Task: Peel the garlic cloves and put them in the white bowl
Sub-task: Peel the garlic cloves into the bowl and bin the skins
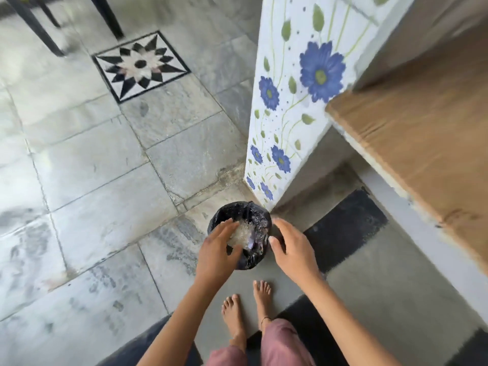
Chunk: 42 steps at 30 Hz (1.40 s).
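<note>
Down on the floor (105, 159), at the foot of a pillar (287, 107), a bin (254, 217), with the left hand (216, 250) above its opening and the right hand (293, 250) just beside its right rim. Nearer the camera, two bare feet (233, 315); to the bin's right, a mat (343, 228) beneath the edge of a worktop (422, 143). Far behind at left, an inlaid floor tile (141, 64) and chair legs (34, 30).
</note>
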Motion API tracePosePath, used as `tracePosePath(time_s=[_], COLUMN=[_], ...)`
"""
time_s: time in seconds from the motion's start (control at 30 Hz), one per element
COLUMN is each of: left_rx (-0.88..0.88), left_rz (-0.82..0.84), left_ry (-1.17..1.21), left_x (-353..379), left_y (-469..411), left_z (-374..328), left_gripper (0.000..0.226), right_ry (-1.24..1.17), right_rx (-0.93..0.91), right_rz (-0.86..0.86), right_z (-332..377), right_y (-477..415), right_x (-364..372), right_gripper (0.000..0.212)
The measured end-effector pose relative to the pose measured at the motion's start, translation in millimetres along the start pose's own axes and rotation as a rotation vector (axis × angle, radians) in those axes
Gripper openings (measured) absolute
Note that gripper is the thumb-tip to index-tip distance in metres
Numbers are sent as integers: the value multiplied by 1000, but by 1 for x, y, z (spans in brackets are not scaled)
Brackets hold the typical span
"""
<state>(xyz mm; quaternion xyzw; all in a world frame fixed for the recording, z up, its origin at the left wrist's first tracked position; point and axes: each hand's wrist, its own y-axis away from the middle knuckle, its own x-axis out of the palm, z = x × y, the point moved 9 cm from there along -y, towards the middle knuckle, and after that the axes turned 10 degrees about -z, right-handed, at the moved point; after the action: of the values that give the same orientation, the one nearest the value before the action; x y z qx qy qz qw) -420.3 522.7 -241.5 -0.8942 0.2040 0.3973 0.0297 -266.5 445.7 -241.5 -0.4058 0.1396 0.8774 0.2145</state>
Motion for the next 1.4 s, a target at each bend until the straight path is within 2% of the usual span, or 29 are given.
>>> tracePosePath(time_s=[0.17,0.3,0.43,0.6,0.73,0.93,1.1,1.23,1.4], left_rx=[241,466,691,864,932,910,861,893,947], left_rz=[-45,-45,57,200,290,226,205,240,250], left_ry=[94,167,173,227,204,72,-37,-114,-224], left_x=[-62,-74,-35,51,119,180,208,233,252], left_y=[49,90,128,196,243,244,219,208,197], left_z=[-135,-234,-322,-421,-482,-530,-552,-566,-569], left_gripper=[49,44,43,32,37,31,34,34,25], right_ry=[-57,-79,-6,141,254,403,450,456,468], right_rx=[-93,-111,-40,132,261,343,464,575,613], right_rz=[-317,-633,-850,-1037,-1075,-989,-951,-847,-799], right_z=[48,47,1,-87,-152,-223,-256,-279,-284], right_y=[64,131,195,289,351,371,380,384,383], right_x=[-144,-251,-330,-405,-444,-467,-473,-461,-460], right_gripper=[46,41,40,39,43,45,51,58,61])
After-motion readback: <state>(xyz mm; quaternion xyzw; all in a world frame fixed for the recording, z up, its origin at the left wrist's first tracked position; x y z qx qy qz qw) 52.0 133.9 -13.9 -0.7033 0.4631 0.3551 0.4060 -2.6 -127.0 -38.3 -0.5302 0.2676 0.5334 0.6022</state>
